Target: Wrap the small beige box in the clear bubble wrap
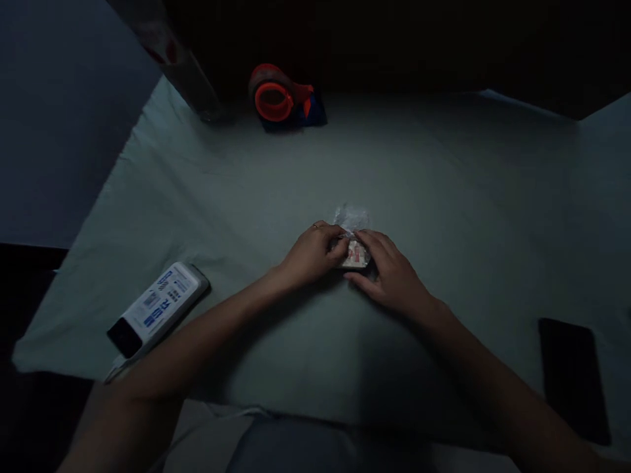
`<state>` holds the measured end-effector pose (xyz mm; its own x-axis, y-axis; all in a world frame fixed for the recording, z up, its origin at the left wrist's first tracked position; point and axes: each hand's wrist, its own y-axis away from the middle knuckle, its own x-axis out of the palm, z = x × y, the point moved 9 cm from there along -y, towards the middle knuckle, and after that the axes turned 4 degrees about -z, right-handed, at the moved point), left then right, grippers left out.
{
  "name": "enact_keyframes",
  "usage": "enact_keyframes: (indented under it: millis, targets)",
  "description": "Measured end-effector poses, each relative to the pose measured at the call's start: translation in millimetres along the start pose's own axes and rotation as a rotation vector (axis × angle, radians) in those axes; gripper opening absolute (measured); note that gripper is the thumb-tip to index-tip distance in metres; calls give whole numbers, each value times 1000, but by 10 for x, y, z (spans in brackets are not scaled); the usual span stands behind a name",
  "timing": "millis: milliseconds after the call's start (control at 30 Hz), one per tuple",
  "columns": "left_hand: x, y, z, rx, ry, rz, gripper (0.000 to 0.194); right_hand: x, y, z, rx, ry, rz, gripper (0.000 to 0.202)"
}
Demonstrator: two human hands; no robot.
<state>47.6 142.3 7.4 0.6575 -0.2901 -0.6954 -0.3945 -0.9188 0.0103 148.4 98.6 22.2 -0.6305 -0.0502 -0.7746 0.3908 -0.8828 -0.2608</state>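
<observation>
In the middle of the cloth-covered table lies a small pale packet (355, 255) with reddish print, and a clear crinkled plastic wrapper (351, 216) extends from its far side. My left hand (315, 253) is at the packet's left, thumb and fingers pinched on the wrapper near its middle. My right hand (389, 269) is around the packet's right side, fingertips touching the wrapper's edge and the thumb apart, near the packet's front corner. The fingers partly cover the packet.
A red and blue tape dispenser (274, 100) stands at the back. A white device with blue print (160, 305) and a cable lies at the left. A dark flat phone-like object (574, 378) rests at the right. A transparent-wrapped roll (190, 82) is at the back left.
</observation>
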Motion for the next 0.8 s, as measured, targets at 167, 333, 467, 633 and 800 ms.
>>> enact_keyframes:
  millis: [167,333,467,633,800]
  targets:
    - [-35,121,-104,58,97,57,54,-62,-47,-20,12,-69,45,41]
    - [29,401,-202,165,50,146,57,-26,40,-16,124,-187,227,38]
    - [74,421,-121,120,-23,165,47,22,93,-36,156,-143,185,34]
    - [114,292,-107,91,-73,184,47,-40,116,-63,150,0,29,33]
    - [-30,268,-19,-20,-171,14,80,-51,162,-98,193,-4,-5,32]
